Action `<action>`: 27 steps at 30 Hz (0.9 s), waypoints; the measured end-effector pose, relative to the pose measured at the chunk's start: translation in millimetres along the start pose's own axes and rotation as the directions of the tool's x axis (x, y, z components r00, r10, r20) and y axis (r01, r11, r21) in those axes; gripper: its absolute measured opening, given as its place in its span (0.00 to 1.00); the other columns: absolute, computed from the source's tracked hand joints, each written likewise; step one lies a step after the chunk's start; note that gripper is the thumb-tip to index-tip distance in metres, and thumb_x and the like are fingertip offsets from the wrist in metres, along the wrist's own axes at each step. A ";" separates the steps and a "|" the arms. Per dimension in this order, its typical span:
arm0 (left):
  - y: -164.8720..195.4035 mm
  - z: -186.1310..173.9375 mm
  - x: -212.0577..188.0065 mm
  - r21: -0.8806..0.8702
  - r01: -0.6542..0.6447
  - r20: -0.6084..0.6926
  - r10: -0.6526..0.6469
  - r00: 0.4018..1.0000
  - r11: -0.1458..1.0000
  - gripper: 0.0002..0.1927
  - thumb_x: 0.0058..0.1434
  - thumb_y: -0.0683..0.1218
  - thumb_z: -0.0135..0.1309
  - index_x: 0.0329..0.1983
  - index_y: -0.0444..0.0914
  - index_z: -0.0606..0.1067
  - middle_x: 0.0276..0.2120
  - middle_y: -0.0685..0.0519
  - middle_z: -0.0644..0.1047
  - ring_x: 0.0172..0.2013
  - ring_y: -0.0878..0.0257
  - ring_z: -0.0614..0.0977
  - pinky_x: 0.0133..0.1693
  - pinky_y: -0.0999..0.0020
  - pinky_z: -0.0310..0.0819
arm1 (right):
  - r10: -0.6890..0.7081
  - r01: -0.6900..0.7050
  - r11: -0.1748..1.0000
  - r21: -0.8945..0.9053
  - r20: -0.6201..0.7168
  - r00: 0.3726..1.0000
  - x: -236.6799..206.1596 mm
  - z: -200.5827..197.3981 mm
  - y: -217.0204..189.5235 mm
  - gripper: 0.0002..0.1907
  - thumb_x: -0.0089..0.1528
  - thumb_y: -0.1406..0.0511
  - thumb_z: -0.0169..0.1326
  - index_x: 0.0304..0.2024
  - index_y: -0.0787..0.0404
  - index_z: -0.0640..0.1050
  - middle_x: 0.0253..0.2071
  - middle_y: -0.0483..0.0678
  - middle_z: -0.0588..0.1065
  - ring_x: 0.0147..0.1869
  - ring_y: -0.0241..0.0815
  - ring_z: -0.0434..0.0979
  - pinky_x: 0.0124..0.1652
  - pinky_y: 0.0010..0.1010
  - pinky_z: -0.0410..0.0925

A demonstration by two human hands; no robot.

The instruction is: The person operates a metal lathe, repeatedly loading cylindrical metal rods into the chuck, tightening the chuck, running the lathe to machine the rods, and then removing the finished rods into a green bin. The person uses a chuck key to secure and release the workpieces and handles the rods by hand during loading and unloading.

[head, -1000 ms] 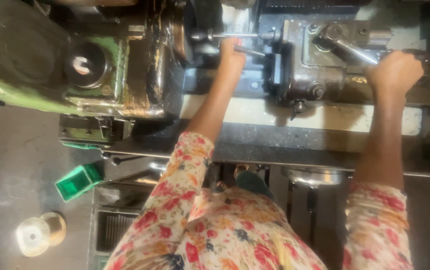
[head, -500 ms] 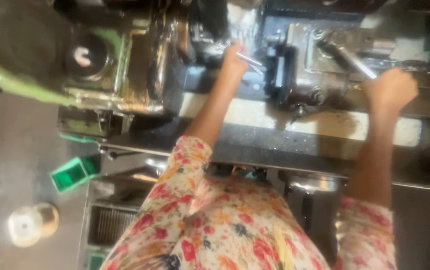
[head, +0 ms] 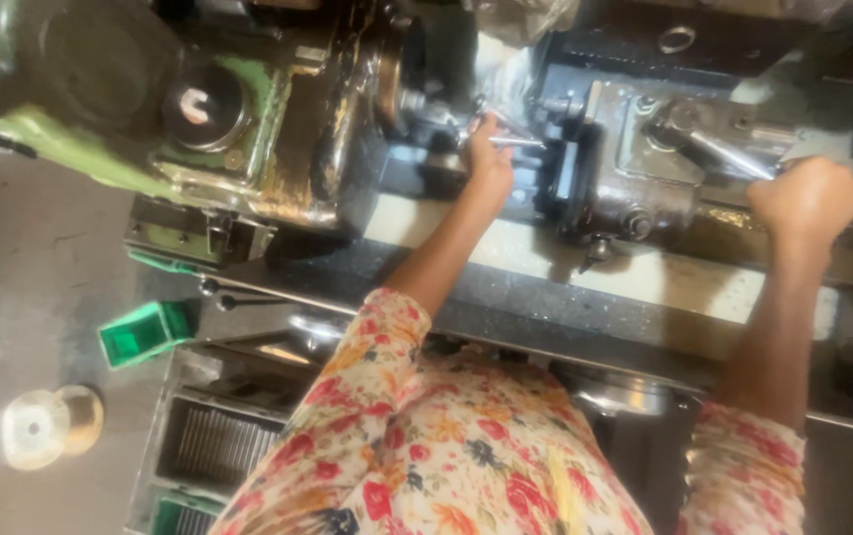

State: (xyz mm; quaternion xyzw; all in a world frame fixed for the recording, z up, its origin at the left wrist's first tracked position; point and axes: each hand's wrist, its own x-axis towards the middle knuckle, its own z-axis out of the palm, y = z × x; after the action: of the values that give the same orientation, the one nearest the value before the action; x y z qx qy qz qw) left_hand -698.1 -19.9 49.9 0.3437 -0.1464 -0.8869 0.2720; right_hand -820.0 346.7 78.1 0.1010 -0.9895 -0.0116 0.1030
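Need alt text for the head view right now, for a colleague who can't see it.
A person in floral sleeves works at a green metal lathe: the left hand holds a short metal rod near the chuck, the right hand grips a steel lever. A green bin sits on the floor below.

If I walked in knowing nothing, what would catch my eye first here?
Probably the big green, oil-stained metalworking machine filling the top left. Next, the person's two bare arms in floral sleeves: the left hand grips a slim shiny metal rod at the machine's middle, and the right hand closes on a steel lever at the right. Down on the floor at left sit a small green box and a pale spool.
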 end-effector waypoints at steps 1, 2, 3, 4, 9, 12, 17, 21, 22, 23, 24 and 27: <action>-0.4 -1.3 2.4 -0.029 0.010 0.001 -0.010 1.000 1.000 0.12 0.63 0.49 0.59 0.49 0.45 0.77 0.38 0.54 0.73 0.42 0.59 0.73 0.48 0.57 0.70 | 0.004 -0.004 1.000 -0.017 0.004 1.000 0.4 0.6 0.2 0.07 0.48 0.63 0.62 0.27 0.59 0.85 0.29 0.57 0.80 0.33 0.57 0.82 0.36 0.40 0.73; -0.4 -2.8 5.3 -0.021 -0.001 -0.026 0.000 1.000 1.000 0.11 0.63 0.48 0.59 0.49 0.45 0.77 0.39 0.54 0.74 0.43 0.59 0.73 0.48 0.56 0.69 | -0.003 0.004 1.000 -0.016 0.019 1.000 0.3 1.0 0.6 0.07 0.49 0.64 0.61 0.28 0.59 0.85 0.28 0.57 0.80 0.33 0.57 0.82 0.36 0.40 0.73; 0.3 -3.9 8.8 -0.013 -0.013 -0.058 0.013 0.998 1.000 0.11 0.63 0.48 0.60 0.48 0.44 0.77 0.39 0.55 0.74 0.44 0.59 0.74 0.48 0.55 0.68 | -0.015 0.016 1.000 -0.013 0.037 0.999 0.2 1.5 0.5 0.07 0.50 0.64 0.61 0.29 0.59 0.85 0.28 0.58 0.80 0.33 0.57 0.82 0.37 0.40 0.73; 1.0 -5.2 11.7 -0.006 -0.026 -0.088 0.026 0.996 1.000 0.10 0.64 0.47 0.61 0.48 0.44 0.78 0.40 0.55 0.74 0.44 0.59 0.74 0.49 0.54 0.67 | -0.028 0.029 1.000 -0.010 0.054 0.998 0.4 1.7 0.5 0.07 0.51 0.64 0.61 0.30 0.59 0.85 0.27 0.58 0.80 0.33 0.57 0.82 0.37 0.40 0.73; 9.9 -2.9 19.5 0.006 -0.033 -0.026 0.034 0.999 0.999 0.12 0.63 0.47 0.59 0.49 0.46 0.78 0.43 0.57 0.76 0.48 0.61 0.75 0.51 0.48 0.65 | -0.024 0.024 0.999 0.021 0.012 1.000 0.6 2.0 0.5 0.08 0.52 0.61 0.62 0.30 0.57 0.86 0.29 0.57 0.80 0.33 0.58 0.81 0.36 0.41 0.72; 12.9 3.1 16.8 0.030 0.000 -0.119 0.003 0.993 1.000 0.13 0.62 0.47 0.59 0.50 0.47 0.77 0.44 0.58 0.75 0.50 0.61 0.74 0.53 0.46 0.64 | -0.017 0.018 0.999 -0.031 0.040 0.999 1.0 2.1 1.9 0.08 0.52 0.61 0.63 0.29 0.58 0.85 0.28 0.57 0.80 0.31 0.57 0.82 0.36 0.40 0.72; 10.5 14.9 4.0 -0.015 -0.039 -0.212 0.035 0.977 0.999 0.14 0.60 0.46 0.62 0.49 0.46 0.79 0.46 0.57 0.77 0.51 0.60 0.76 0.53 0.50 0.69 | -0.005 0.007 1.000 -0.030 0.066 0.998 2.2 3.0 2.9 0.08 0.53 0.61 0.64 0.28 0.59 0.85 0.27 0.55 0.80 0.30 0.53 0.82 0.36 0.38 0.72; 9.6 17.7 7.9 -0.055 -0.119 -0.240 0.102 0.965 0.991 0.12 0.59 0.46 0.62 0.47 0.42 0.79 0.46 0.53 0.77 0.49 0.59 0.77 0.46 0.54 0.72 | 0.001 0.000 1.000 -0.029 0.049 0.999 2.7 2.5 1.4 0.08 0.55 0.61 0.64 0.29 0.58 0.85 0.27 0.54 0.81 0.30 0.50 0.82 0.35 0.37 0.72; 10.8 17.0 11.5 -0.080 -0.132 -0.256 0.108 0.961 0.988 0.12 0.59 0.46 0.62 0.46 0.40 0.79 0.46 0.52 0.77 0.47 0.58 0.78 0.44 0.55 0.73 | -0.006 0.007 0.999 -0.032 0.033 0.999 2.3 2.0 0.8 0.07 0.54 0.61 0.64 0.30 0.58 0.85 0.28 0.54 0.81 0.30 0.50 0.82 0.35 0.37 0.72; 14.0 16.3 17.0 -0.054 -0.112 -0.290 0.092 0.953 0.992 0.12 0.61 0.47 0.62 0.44 0.38 0.78 0.44 0.49 0.78 0.45 0.54 0.78 0.42 0.55 0.72 | -0.003 0.004 0.999 -0.040 0.041 0.999 2.2 1.7 0.2 0.08 0.55 0.61 0.64 0.29 0.58 0.85 0.28 0.54 0.80 0.30 0.50 0.82 0.35 0.37 0.72; 16.4 15.1 21.9 -0.051 -0.100 -0.312 0.079 0.947 0.994 0.11 0.61 0.47 0.62 0.44 0.39 0.78 0.44 0.49 0.77 0.45 0.55 0.78 0.42 0.55 0.72 | 0.001 0.002 0.999 -0.051 0.049 0.999 2.0 1.2 -0.4 0.08 0.55 0.61 0.64 0.28 0.59 0.85 0.28 0.54 0.80 0.30 0.50 0.82 0.34 0.37 0.72; 24.4 12.7 33.4 -0.075 -0.085 -0.302 0.059 0.951 0.993 0.11 0.61 0.46 0.61 0.45 0.39 0.77 0.44 0.50 0.77 0.45 0.56 0.77 0.42 0.55 0.72 | -0.036 0.036 0.998 -0.055 -0.004 0.999 2.0 -0.5 -1.4 0.07 0.52 0.61 0.63 0.28 0.56 0.86 0.28 0.54 0.80 0.31 0.53 0.81 0.34 0.38 0.72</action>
State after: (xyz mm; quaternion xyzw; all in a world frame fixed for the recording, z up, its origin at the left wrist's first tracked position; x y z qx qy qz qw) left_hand -718.2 -58.2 52.2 0.4562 -0.0769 -0.8195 0.3380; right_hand -821.5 344.9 79.0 0.1161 -0.9865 -0.0406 0.1081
